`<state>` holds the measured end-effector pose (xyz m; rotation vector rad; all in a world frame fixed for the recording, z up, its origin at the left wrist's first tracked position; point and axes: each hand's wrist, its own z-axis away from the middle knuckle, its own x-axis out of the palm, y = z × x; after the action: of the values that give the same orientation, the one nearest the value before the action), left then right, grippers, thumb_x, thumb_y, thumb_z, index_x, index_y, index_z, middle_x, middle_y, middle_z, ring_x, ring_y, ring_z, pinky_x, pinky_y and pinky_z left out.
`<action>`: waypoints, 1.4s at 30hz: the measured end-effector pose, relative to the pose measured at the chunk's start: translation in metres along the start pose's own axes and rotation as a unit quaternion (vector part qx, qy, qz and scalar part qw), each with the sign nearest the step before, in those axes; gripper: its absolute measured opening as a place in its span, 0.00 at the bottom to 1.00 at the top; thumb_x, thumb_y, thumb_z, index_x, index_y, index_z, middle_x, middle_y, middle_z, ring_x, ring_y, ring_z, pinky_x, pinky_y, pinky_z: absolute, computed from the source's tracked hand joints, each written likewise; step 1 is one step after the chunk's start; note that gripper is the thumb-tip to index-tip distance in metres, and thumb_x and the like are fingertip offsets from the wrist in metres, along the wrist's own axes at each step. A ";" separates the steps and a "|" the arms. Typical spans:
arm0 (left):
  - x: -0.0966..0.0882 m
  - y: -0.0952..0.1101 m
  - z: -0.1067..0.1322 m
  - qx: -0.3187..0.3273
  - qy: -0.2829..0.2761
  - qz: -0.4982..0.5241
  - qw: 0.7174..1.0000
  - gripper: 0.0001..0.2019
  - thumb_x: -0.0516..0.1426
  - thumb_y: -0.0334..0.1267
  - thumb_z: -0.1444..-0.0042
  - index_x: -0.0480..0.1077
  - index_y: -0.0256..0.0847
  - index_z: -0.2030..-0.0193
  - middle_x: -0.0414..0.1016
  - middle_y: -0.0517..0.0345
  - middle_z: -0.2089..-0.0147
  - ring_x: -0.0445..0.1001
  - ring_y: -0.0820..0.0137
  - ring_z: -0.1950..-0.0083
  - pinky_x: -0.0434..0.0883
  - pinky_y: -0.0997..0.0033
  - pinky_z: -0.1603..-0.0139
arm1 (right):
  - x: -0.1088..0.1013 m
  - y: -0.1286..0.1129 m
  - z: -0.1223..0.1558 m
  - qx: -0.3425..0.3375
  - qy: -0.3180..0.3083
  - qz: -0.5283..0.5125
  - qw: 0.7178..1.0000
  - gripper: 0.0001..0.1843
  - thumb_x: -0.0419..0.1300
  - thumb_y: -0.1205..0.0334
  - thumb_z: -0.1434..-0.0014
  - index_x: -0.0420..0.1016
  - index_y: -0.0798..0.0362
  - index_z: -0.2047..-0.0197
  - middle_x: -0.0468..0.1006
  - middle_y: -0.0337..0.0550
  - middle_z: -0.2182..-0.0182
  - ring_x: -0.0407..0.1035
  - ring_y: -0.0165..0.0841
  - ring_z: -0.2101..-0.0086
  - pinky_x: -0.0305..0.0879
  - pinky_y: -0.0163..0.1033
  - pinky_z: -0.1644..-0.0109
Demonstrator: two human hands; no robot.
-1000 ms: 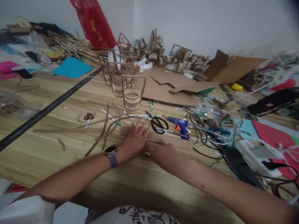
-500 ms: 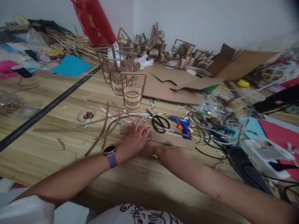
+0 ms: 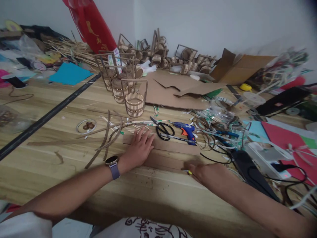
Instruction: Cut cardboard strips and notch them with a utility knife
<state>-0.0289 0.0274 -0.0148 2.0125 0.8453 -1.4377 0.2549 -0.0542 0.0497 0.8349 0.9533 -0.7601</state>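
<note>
In the head view, here's the left hand (image 3: 140, 147), palm down, fingers spread wide, gripping nothing, pressing on the long flat brown cardboard strip (image 3: 173, 148) on the pale wood-grained table (image 3: 99, 191). A round dark-faced watch with a grey-purple band (image 3: 113, 167) sits on that wrist. Just below the long strip lies a second, narrower brown cardboard strip (image 3: 165, 162), right by the palm.

Over to the right hand (image 3: 201, 172): fingers closed around a small yellow tool (image 3: 190, 172), mostly hidden in the grip, its tip at the narrower strip's right end; whether it touches, I can't tell.

Just beyond the strips, black-handled metal scissors (image 3: 165, 131), a slim clear pen (image 3: 176, 137) and a blue glue gun with an orange trigger (image 3: 185, 129) lie close together. Past them a small slatted wooden bucket with a tall square handle (image 3: 135, 105) stands upright. Out left, a white ring (image 3: 78, 127) encircles several round brown beads (image 3: 88, 126).
</note>
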 end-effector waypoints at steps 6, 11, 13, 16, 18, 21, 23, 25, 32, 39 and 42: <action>-0.001 -0.001 0.000 0.009 0.000 -0.015 1.000 0.22 0.46 0.36 0.29 0.58 0.30 0.32 0.58 0.33 0.31 0.44 0.43 0.25 0.50 0.32 0.31 | 0.008 0.022 0.021 0.013 -0.037 -0.047 0.998 0.18 0.53 0.66 0.35 0.75 0.45 0.45 0.83 0.45 0.74 0.77 0.40 0.77 0.51 0.34 0.80; 0.001 0.000 0.001 0.012 0.011 -0.017 1.000 0.21 0.47 0.37 0.29 0.59 0.30 0.33 0.60 0.34 0.32 0.46 0.44 0.25 0.50 0.33 0.31 | 0.008 0.039 0.035 0.052 -0.048 -0.131 0.989 0.15 0.54 0.67 0.38 0.78 0.46 0.53 0.83 0.51 0.72 0.79 0.42 0.72 0.54 0.38 0.75; 0.002 0.000 0.001 0.014 0.019 -0.012 1.000 0.21 0.47 0.36 0.29 0.59 0.31 0.33 0.60 0.34 0.32 0.46 0.44 0.25 0.50 0.32 0.31 | 0.004 0.048 0.041 0.074 -0.054 -0.135 0.987 0.12 0.55 0.68 0.40 0.79 0.48 0.59 0.83 0.54 0.72 0.79 0.42 0.71 0.55 0.39 0.73; 0.000 -0.001 -0.001 0.017 0.025 -0.005 1.000 0.21 0.48 0.36 0.30 0.60 0.31 0.34 0.61 0.34 0.33 0.47 0.45 0.26 0.50 0.33 0.31 | -0.006 0.055 0.047 0.093 -0.077 -0.099 0.988 0.10 0.55 0.66 0.36 0.79 0.50 0.61 0.84 0.59 0.69 0.80 0.44 0.68 0.57 0.40 0.72; -0.006 0.000 -0.002 0.022 0.026 0.007 0.999 0.19 0.49 0.36 0.30 0.63 0.31 0.36 0.62 0.36 0.34 0.51 0.46 0.28 0.53 0.36 0.31 | -0.011 0.053 0.050 0.106 -0.081 -0.092 0.987 0.12 0.53 0.62 0.33 0.78 0.50 0.57 0.84 0.58 0.67 0.80 0.44 0.67 0.59 0.40 0.71; -0.021 0.008 -0.001 0.076 -0.013 0.048 0.996 0.17 0.53 0.40 0.32 0.67 0.33 0.41 0.68 0.41 0.40 0.63 0.52 0.37 0.62 0.48 0.35 | -0.013 0.040 0.050 0.115 -0.054 -0.133 0.983 0.13 0.51 0.58 0.32 0.75 0.48 0.53 0.85 0.52 0.65 0.81 0.44 0.65 0.64 0.39 0.69; -0.031 0.016 0.000 0.135 -0.086 0.071 0.984 0.15 0.58 0.42 0.35 0.71 0.35 0.47 0.73 0.46 0.47 0.69 0.56 0.45 0.68 0.55 0.42 | -0.011 0.030 0.049 0.113 -0.044 -0.166 0.979 0.13 0.50 0.56 0.31 0.74 0.48 0.55 0.85 0.49 0.66 0.80 0.45 0.64 0.66 0.40 0.66; -0.040 0.026 -0.001 0.129 -0.145 0.061 0.979 0.13 0.62 0.40 0.39 0.72 0.34 0.51 0.75 0.46 0.52 0.70 0.55 0.49 0.70 0.56 0.47 | -0.010 0.021 0.046 0.120 -0.035 -0.191 0.974 0.14 0.48 0.55 0.31 0.74 0.49 0.56 0.84 0.49 0.67 0.80 0.45 0.64 0.67 0.41 0.65; -0.065 0.028 -0.022 0.062 -0.257 0.188 0.946 0.03 0.62 0.36 0.41 0.74 0.38 0.63 0.77 0.53 0.59 0.75 0.61 0.56 0.69 0.67 0.57 | -0.020 0.008 0.040 0.128 0.055 -0.329 0.934 0.18 0.46 0.49 0.33 0.72 0.48 0.61 0.81 0.47 0.67 0.76 0.41 0.66 0.67 0.40 0.62; -0.072 0.038 -0.010 -0.216 -0.117 0.544 0.802 0.10 0.55 0.40 0.38 0.67 0.39 0.52 0.77 0.52 0.56 0.75 0.63 0.59 0.72 0.66 0.63 | -0.026 -0.013 0.026 0.179 0.072 -0.567 0.801 0.22 0.56 0.44 0.43 0.67 0.49 0.52 0.76 0.40 0.67 0.69 0.32 0.77 0.65 0.36 0.75; -0.061 0.058 0.004 -0.329 -0.129 0.676 0.646 0.10 0.57 0.39 0.39 0.65 0.39 0.53 0.76 0.51 0.56 0.76 0.66 0.61 0.75 0.66 0.63 | -0.029 -0.025 0.016 0.154 0.019 -0.622 0.768 0.18 0.58 0.48 0.44 0.66 0.50 0.55 0.76 0.39 0.66 0.66 0.28 0.81 0.62 0.35 0.77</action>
<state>-0.0031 -0.0259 0.0456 1.1473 -0.3417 -0.3414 0.2289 -0.0741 0.0747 0.3802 1.4192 -2.1001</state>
